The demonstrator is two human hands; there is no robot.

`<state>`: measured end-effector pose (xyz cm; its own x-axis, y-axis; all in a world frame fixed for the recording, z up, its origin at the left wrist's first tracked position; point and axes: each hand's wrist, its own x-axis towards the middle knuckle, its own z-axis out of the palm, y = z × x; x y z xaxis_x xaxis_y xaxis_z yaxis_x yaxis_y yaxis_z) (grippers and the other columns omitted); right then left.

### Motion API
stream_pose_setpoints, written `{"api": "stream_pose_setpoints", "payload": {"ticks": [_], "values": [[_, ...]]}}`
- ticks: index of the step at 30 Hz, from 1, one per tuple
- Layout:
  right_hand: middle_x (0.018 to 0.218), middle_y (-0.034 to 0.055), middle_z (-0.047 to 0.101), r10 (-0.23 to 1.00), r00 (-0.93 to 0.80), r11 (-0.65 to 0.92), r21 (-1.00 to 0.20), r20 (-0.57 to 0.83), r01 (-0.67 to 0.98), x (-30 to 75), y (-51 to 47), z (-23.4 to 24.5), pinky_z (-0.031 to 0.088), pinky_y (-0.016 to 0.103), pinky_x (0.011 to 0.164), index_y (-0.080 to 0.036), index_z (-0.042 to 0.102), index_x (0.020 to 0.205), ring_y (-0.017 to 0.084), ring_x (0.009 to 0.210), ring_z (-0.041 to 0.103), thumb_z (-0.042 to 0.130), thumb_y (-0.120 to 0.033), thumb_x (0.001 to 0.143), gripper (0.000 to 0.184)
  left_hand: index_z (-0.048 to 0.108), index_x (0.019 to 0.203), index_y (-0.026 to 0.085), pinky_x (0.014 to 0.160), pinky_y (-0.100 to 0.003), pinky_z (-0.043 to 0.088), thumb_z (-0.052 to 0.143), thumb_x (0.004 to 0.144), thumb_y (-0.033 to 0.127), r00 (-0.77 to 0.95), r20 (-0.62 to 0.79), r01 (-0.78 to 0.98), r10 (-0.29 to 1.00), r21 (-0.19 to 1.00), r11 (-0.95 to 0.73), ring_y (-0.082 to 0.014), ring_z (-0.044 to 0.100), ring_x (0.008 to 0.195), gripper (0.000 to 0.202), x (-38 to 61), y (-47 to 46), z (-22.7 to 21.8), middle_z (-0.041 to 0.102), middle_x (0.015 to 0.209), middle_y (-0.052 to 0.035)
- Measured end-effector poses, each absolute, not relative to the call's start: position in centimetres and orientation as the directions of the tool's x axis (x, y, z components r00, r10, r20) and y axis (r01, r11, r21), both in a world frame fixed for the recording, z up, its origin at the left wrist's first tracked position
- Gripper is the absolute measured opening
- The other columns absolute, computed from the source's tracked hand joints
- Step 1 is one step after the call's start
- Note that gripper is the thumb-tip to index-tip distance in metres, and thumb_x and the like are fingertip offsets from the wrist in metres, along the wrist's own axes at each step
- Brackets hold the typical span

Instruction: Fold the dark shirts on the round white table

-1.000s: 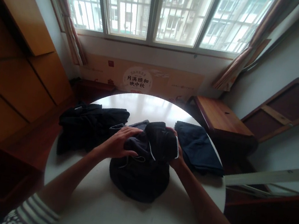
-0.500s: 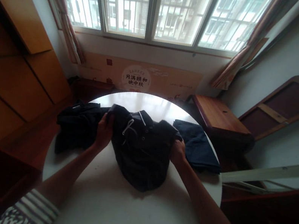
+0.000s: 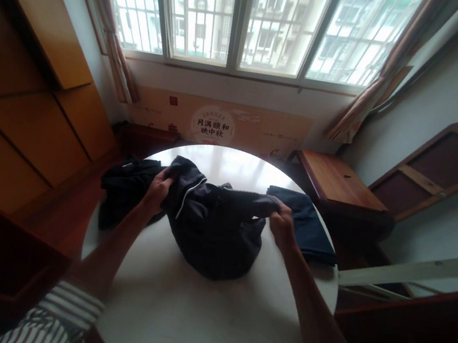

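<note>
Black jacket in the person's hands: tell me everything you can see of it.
The black jacket is matte cloth, bunched on the round white table, a white piping line along one raised edge. The left hand grips its upper left part, the right hand its right end. A black bundle and folded navy cloth lie either side.

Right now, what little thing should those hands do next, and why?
I think they should probably spread the black garment with white piping out flat on the white round table. The left hand and right hand hold its top edges, but its middle is still bunched up. The folded navy garment beside it already lies flat.
</note>
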<state>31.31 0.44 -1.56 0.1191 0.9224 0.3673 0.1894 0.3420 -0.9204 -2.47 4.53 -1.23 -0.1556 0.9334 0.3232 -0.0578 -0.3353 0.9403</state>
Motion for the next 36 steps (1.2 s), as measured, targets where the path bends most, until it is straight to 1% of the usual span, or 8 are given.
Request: {"api": "stream_pose_setpoints", "payload": {"ticks": [6,12,16,20,23,28,31,36], "values": [[0.074,0.0049,0.067,0.844,0.237,0.500,-0.866,0.482,-0.019,33.6,5.7,6.6,0.053,0.035,0.065,-0.017,0.069,0.093,0.022,0.075,0.064,0.065,-0.040,0.075,0.030,0.060,0.113,0.016,0.077,-0.032,0.056,0.068,0.082,0.046,-0.181,0.447,-0.151,0.876,0.868,-0.474,-0.0220,0.069,0.089,0.044,-2.0,7.7,7.0,0.070,0.094,-0.0064],[0.090,0.0092,0.072,0.855,0.254,0.329,-0.850,0.453,0.411,34.7,11.0,8.9,0.054,0.036,0.073,-0.015,0.064,0.115,0.022,0.079,0.066,0.074,-0.030,0.071,0.047,0.058,0.106,0.010,0.104,-0.044,0.040,0.064,0.089,0.035,-0.292,0.607,0.527,0.739,0.747,-0.406,-0.0285,0.057,0.114,0.031,-1.0,12.3,9.6,0.065,0.114,-0.0176],[0.080,0.0092,0.071,0.916,-0.079,0.356,-0.706,0.394,0.612,34.2,5.0,2.4,0.054,0.041,0.075,-0.016,0.072,0.096,0.025,0.072,0.067,0.074,-0.036,0.073,0.030,0.059,0.118,0.015,0.109,-0.048,0.035,0.058,0.091,0.028,0.090,0.730,0.757,0.678,0.392,-0.523,-0.0315,0.049,0.126,0.030,0.2,6.0,3.8,0.058,0.128,-0.0170],[0.111,0.0127,0.068,0.855,-0.431,0.514,-0.578,0.288,0.634,33.8,-1.8,-4.2,0.050,0.044,0.093,-0.018,0.067,0.116,0.030,0.103,0.064,0.079,-0.037,0.069,0.052,0.056,0.129,0.017,0.101,-0.045,0.046,0.056,0.093,0.043,0.618,0.426,0.624,0.660,0.245,-0.742,-0.0283,0.057,0.116,0.045,1.4,-2.0,-2.7,0.063,0.123,-0.0137],[0.111,0.0136,0.064,0.843,-0.479,0.536,-0.454,0.244,0.712,33.6,-4.0,-5.8,0.047,0.044,0.097,-0.015,0.065,0.117,0.028,0.107,0.059,0.070,-0.022,0.077,0.041,0.050,0.136,0.015,0.100,-0.047,0.046,0.066,0.082,0.054,0.660,0.266,0.664,0.703,0.232,-0.711,-0.0319,0.057,0.114,0.068,2.2,-4.5,-5.1,0.059,0.128,-0.0167],[0.097,0.0109,0.062,0.770,-0.569,0.638,-0.345,0.287,0.689,33.2,-6.9,-2.9,0.048,0.039,0.087,-0.017,0.065,0.091,0.023,0.094,0.057,0.050,-0.012,0.092,0.016,0.061,0.112,0.015,0.083,-0.030,0.050,0.048,0.090,0.016,0.673,0.216,0.612,0.707,0.374,-0.697,-0.0186,0.062,0.087,0.025,1.7,-5.1,-4.4,0.061,0.101,-0.0094],[0.093,0.0079,0.062,0.730,-0.651,0.676,-0.364,0.210,0.640,33.0,-11.2,-0.1,0.046,0.036,0.085,-0.018,0.061,0.091,0.021,0.089,0.056,0.048,-0.015,0.095,0.014,0.062,0.088,0.017,0.071,-0.023,0.047,0.058,0.080,0.014,0.739,0.130,0.519,0.661,0.516,-0.681,-0.0135,0.057,0.073,0.009,-0.1,-7.0,-2.3,0.059,0.085,-0.0030],[0.084,0.0022,0.065,0.546,-0.834,0.697,-0.514,-0.073,0.501,32.3,-16.2,2.3,0.044,0.026,0.072,-0.020,0.063,0.086,0.016,0.079,0.060,0.065,-0.026,0.088,0.007,0.068,0.096,0.018,0.059,-0.019,0.045,0.059,0.090,0.035,0.884,-0.270,0.436,0.382,0.773,-0.462,-0.0112,0.058,0.062,0.020,-2.5,-9.3,0.7,0.066,0.074,-0.0004]]}}
